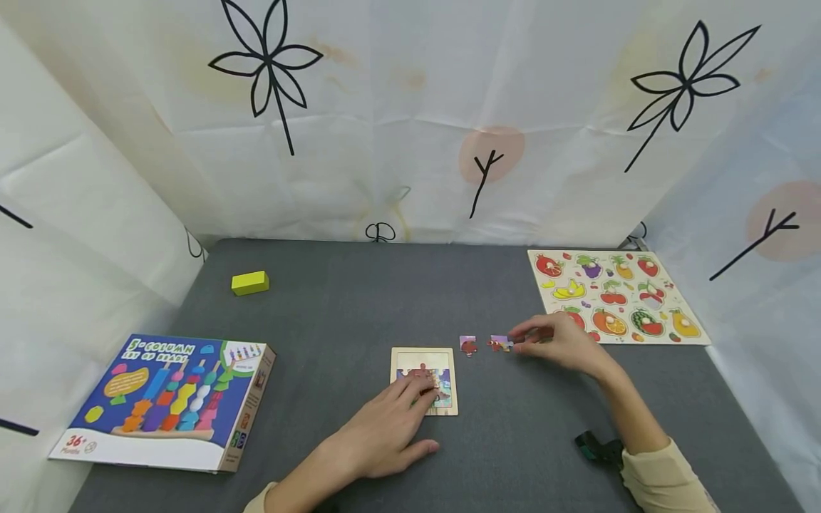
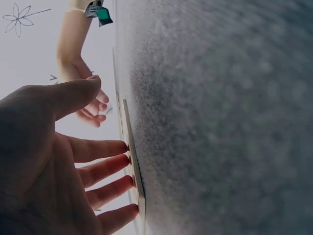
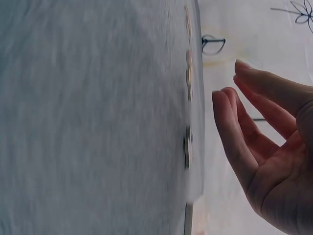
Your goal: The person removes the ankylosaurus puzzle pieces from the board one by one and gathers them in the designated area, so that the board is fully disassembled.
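Observation:
A small wooden jigsaw tray with a pale rim lies on the table, its lower part filled with coloured pieces. My left hand reaches over it, and its fairly straight fingertips rest on the puzzle; the left wrist view shows them at the tray's edge. Part of the picture is hidden under those fingers. Right of the tray lie two loose purple-and-red jigsaw pieces, a left piece and a right piece. My right hand hovers beside the right piece, nothing between its parted thumb and fingers.
A boxed column toy set lies at the left, with a yellow block behind it. A fruit puzzle board lies at the back right, partly behind my right hand. Printed white cloth walls in the grey table.

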`<state>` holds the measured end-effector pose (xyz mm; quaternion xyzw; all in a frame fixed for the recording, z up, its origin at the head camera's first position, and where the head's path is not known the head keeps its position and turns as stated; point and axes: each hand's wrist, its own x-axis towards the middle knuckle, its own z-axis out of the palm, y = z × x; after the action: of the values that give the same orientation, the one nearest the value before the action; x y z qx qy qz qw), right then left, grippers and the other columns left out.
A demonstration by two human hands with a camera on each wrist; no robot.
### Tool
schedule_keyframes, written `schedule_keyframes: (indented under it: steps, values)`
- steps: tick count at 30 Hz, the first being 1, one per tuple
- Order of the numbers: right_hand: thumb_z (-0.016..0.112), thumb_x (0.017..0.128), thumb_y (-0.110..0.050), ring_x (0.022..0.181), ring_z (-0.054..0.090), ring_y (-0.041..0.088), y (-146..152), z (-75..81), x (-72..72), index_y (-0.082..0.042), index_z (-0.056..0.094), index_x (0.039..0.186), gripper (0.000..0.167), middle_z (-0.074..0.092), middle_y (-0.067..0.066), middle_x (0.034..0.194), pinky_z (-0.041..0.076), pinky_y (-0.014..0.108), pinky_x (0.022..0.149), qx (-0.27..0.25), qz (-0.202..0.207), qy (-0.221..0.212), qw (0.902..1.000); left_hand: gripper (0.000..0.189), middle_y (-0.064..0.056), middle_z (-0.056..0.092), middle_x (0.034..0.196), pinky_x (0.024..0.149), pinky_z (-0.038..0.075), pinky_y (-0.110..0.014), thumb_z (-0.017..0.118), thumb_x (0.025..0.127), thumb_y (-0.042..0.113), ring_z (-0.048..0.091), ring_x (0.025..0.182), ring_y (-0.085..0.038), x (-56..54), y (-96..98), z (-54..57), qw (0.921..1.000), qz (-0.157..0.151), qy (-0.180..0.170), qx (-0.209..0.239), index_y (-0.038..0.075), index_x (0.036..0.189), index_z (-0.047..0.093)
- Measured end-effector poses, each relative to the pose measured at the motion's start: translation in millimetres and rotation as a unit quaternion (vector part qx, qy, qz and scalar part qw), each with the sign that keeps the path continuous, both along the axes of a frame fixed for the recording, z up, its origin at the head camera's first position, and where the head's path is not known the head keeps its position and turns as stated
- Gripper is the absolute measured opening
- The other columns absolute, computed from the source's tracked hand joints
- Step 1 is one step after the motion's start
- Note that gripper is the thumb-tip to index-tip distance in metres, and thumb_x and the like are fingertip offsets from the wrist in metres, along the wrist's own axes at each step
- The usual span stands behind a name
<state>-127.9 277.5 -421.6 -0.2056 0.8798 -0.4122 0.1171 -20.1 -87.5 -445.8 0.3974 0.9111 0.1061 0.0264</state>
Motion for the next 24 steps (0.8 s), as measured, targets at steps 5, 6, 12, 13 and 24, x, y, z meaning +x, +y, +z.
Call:
schedule_keyframes:
  steps: [5, 6, 12, 13, 24]
  values:
    - [0.086, 0.093, -0.013, 0.086, 0.073, 0.008, -16.4, -1.0, 1.6, -0.004, 0.081, 0.118, 0.027, 0.082, 0.012, 0.108, 0.055, 0.021, 0.073, -0.015, 0.017, -0.015, 0.9996, 0.067, -0.005, 0.052, 0.161, 0.128, 0.043, -0.039, 0.066, 0.106, 0.052, 0.048, 0.152, -0.022, 1.2, -3.7, -3.5, 0.9998, -0.006, 0.017, 0.008, 0.007, 0.155, 0.055]
    - [0.086, 0.093, -0.013, 0.086, 0.073, 0.008, -19.9, -1.5, 1.7, -0.004, 0.081, 0.118, 0.027, 0.082, 0.012, 0.108, 0.055, 0.021, 0.074, -0.018, 0.021, -0.014, 0.9995, 0.068, -0.006, 0.052, 0.161, 0.128, 0.043, -0.039, 0.066, 0.106, 0.052, 0.049, 0.151, -0.022, 2.1, -4.3, -3.7, 0.9998, -0.007, 0.018, 0.007, 0.007, 0.155, 0.054]
    - [0.085, 0.094, -0.012, 0.085, 0.069, 0.009, -41.4, -5.1, 1.0, -0.002, 0.081, 0.118, 0.026, 0.081, 0.015, 0.109, 0.057, 0.022, 0.075, -0.035, 0.048, -0.008, 0.9982, 0.074, -0.007, 0.047, 0.166, 0.125, 0.046, -0.04, 0.061, 0.107, 0.056, 0.049, 0.151, -0.023, 12.4, -6.8, 2.7, 0.9996, 0.007, -0.021, -0.016, 0.007, 0.162, 0.049]
    - [0.084, 0.094, -0.011, 0.085, 0.07, 0.009, -45.1, -5.4, 0.9, -0.002, 0.08, 0.118, 0.026, 0.081, 0.015, 0.11, 0.057, 0.022, 0.075, -0.037, 0.052, -0.01, 0.9979, 0.075, -0.008, 0.046, 0.167, 0.125, 0.046, -0.041, 0.06, 0.108, 0.057, 0.048, 0.152, -0.024, 14.0, -6.8, 4.6, 0.9991, 0.011, -0.032, -0.023, 0.007, 0.163, 0.047]
    - [0.08, 0.098, -0.011, 0.087, 0.071, 0.008, -87.0, -9.3, 1.3, 0.002, 0.078, 0.121, 0.026, 0.081, 0.016, 0.11, 0.061, 0.022, 0.079, -0.076, 0.116, -0.045, 0.9893, 0.086, -0.013, 0.04, 0.172, 0.127, 0.045, -0.047, 0.061, 0.103, 0.068, 0.043, 0.157, -0.032, 29.7, -3.8, 9.4, 0.9928, 0.055, -0.063, -0.086, 0.009, 0.164, 0.045]
